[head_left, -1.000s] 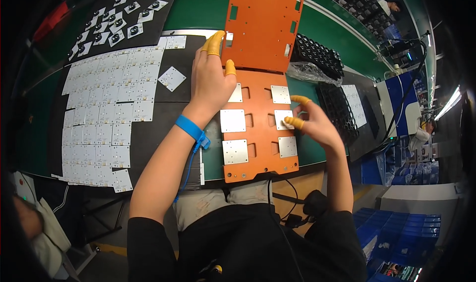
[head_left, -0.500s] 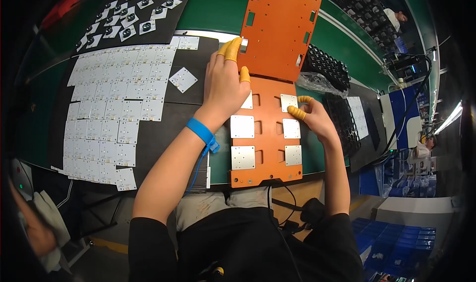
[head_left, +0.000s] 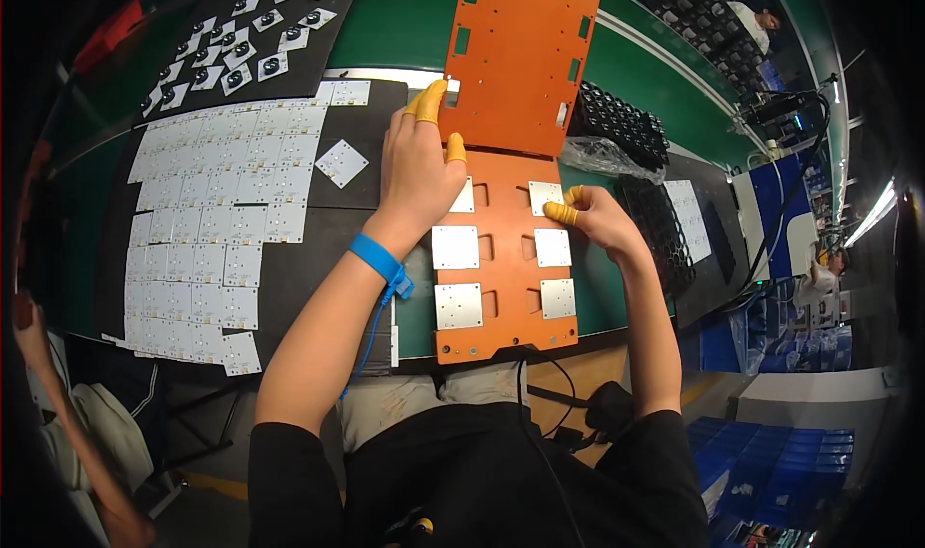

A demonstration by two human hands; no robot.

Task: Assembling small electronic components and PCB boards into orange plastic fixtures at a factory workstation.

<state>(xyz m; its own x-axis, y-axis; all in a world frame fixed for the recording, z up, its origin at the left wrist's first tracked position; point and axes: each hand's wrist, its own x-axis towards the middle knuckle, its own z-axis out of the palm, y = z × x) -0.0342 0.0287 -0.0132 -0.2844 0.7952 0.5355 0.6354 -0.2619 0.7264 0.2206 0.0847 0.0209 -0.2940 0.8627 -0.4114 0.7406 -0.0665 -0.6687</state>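
Note:
An orange hinged fixture lies before me, its lower panel [head_left: 508, 298] carrying silver square plates in two columns. The raised lid panel [head_left: 515, 62], with holes and slots, extends away from me. My right hand [head_left: 599, 222], in yellow finger cots, has its thumb and finger closed on the upper right square plate [head_left: 544, 197], which sits at its recess. My left hand [head_left: 419, 163], also in yellow cots, lies along the fixture's left side. Its fingertips reach the lid's left edge, with the thumb apart near the hinge. The upper left plate [head_left: 464, 197] is partly hidden by this hand.
White square circuit boards [head_left: 207, 211] cover the dark mat at left, with one loose board [head_left: 342, 164] beside them. Boards with black round parts [head_left: 236, 52] lie at the far left. Black trays [head_left: 621, 124] and clear plastic film [head_left: 612, 155] stand right of the fixture.
The whole view has shifted slightly, so the fixture appears further left. My right thumb and finger have drawn closer together at the upper right plate. My left hand keeps its place at the fixture's edge.

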